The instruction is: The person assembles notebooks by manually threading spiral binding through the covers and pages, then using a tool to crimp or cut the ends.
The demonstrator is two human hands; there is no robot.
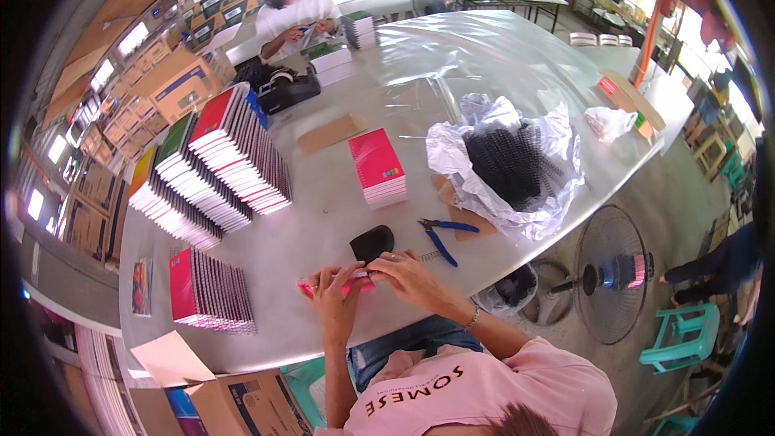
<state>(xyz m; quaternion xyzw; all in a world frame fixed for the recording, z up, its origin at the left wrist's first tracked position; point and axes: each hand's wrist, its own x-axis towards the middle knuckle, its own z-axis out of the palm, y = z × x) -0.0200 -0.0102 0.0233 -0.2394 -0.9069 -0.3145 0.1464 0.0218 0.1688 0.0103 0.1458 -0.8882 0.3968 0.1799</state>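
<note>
The left hand grips a thin, pink-red covered notebook near the table's near edge; the right hand has its fingers bent in at the notebook's right end, though whether they pinch paper or wire I cannot tell. A thin, dark spiral coil sticks out past the right hand, so the step looks like working a coil along the notebook's edge. That calls for a steady left grip and fine fingertip turns. Just beyond lies a flat, black, rounded piece, with blue-handled pliers to its right. Toward the table's right edge, crumpled white paper cradles black plastic coils.
</note>
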